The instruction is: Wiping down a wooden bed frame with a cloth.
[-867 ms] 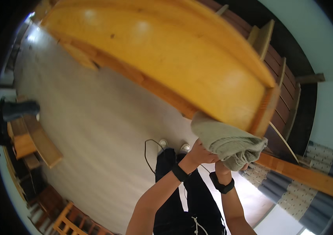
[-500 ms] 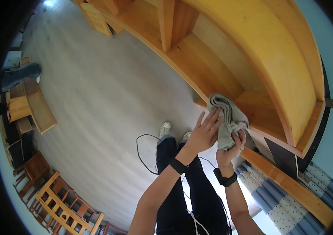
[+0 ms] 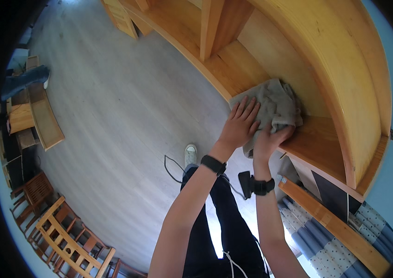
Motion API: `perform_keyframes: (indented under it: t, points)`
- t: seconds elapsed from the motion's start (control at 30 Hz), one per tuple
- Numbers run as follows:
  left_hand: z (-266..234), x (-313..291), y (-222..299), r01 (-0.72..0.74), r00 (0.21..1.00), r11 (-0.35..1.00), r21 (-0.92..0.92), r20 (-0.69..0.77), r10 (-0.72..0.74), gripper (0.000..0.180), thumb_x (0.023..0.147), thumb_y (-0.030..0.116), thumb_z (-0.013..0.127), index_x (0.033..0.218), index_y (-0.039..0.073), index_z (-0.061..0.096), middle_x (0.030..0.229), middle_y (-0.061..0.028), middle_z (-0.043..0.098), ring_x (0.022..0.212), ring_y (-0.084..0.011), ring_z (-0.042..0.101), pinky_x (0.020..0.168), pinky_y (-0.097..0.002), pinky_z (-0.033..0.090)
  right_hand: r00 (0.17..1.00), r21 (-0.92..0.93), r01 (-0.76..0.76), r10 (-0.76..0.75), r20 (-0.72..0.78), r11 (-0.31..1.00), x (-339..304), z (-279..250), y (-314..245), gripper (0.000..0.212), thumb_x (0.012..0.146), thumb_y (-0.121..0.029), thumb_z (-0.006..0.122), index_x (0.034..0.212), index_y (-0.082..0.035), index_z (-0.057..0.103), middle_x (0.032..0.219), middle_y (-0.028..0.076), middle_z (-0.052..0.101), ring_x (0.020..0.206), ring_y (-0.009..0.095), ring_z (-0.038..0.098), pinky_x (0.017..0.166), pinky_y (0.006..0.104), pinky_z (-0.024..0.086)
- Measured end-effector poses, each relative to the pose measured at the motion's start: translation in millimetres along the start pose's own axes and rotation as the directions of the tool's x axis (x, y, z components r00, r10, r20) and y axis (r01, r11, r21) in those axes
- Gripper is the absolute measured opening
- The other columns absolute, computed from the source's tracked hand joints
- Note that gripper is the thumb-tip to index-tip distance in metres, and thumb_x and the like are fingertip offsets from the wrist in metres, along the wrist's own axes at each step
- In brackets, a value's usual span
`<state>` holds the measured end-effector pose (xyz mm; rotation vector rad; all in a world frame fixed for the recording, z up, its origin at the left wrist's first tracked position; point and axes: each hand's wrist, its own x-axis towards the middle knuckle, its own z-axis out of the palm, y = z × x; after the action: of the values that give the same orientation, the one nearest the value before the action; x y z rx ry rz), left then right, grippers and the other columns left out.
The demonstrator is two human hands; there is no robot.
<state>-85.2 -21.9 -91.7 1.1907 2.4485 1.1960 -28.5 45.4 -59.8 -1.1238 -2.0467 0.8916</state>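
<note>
A folded grey cloth lies at the opening of a wooden shelf, reaching over its front edge. My left hand rests flat on the cloth's near left part, fingers stretched and slightly apart. Beside it, my right hand grips the near right side of the cloth, where a fold is bunched up; some of its fingertips are hidden under the fabric. One corner of the cloth hangs below the shelf edge between my wrists.
The shelf's curved upper board arches over the cloth. A loose black cable hangs by my legs. Wooden chairs stand at the lower left, and a person's leg shows at far left. Patterned curtains hang at lower right.
Both hands have moved up and forward with the cloth, from in front of the shelf onto it. The cloth is now spread wider, and my left palm lies on top of it.
</note>
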Motion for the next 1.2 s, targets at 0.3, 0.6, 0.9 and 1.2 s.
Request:
perform_keyframes:
  t: [0.3,0.6,0.9,1.2]
  points:
    - [30.6,19.5,-0.4,0.044,0.999,0.931,0.363,-0.003,-0.046,0.049,0.085,0.026,0.041,0.131,0.008,0.037,0.138,-0.0080,0.031,0.131,-0.0256,0.020,0.108,-0.0400,0.011,0.979,-0.324,-0.011,0.076,0.189,0.946,25.6,19.0,35.9,0.071,0.081,-0.028,0.052,0.128,0.013,0.018,0.133,0.039,0.011,0.125,0.049,0.012,0.105,0.0478,0.012]
    - [6.5,41.3,-35.1,-0.014,0.999,0.897,0.441,0.046,-0.007,0.049,0.085,0.025,0.040,0.131,0.008,0.036,0.138,-0.0060,0.031,0.131,-0.0223,0.020,0.108,-0.0394,0.011,0.956,-0.290,-0.073,0.150,0.252,0.954,37.8,51.1,17.3,0.076,0.079,-0.035,0.056,0.128,0.011,0.020,0.134,0.038,0.011,0.126,0.047,0.013,0.105,0.0485,0.013]
    - [-36.3,57.4,-82.1,0.147,0.983,0.918,0.369,-0.160,-0.093,0.052,0.084,0.028,0.046,0.128,0.004,0.038,0.137,-0.0088,0.033,0.129,-0.0230,0.026,0.106,-0.0364,0.019,0.881,0.077,0.114,-0.137,0.452,0.990,75.3,109.0,0.4,0.077,0.072,-0.028,0.067,0.129,0.004,0.026,0.136,0.030,0.016,0.128,0.043,0.013,0.105,0.0441,0.016]
    - [-46.6,54.6,-91.7,0.092,0.989,0.945,0.314,-0.141,-0.049,0.049,0.083,0.021,0.044,0.128,0.003,0.037,0.135,-0.0128,0.033,0.128,-0.0256,0.026,0.106,-0.0379,0.019,0.884,-0.256,0.361,-0.242,0.400,0.897,96.0,116.0,-47.4,0.066,0.069,-0.028,0.067,0.125,-0.006,0.039,0.135,0.012,0.033,0.126,0.033,0.026,0.102,0.0474,0.022]
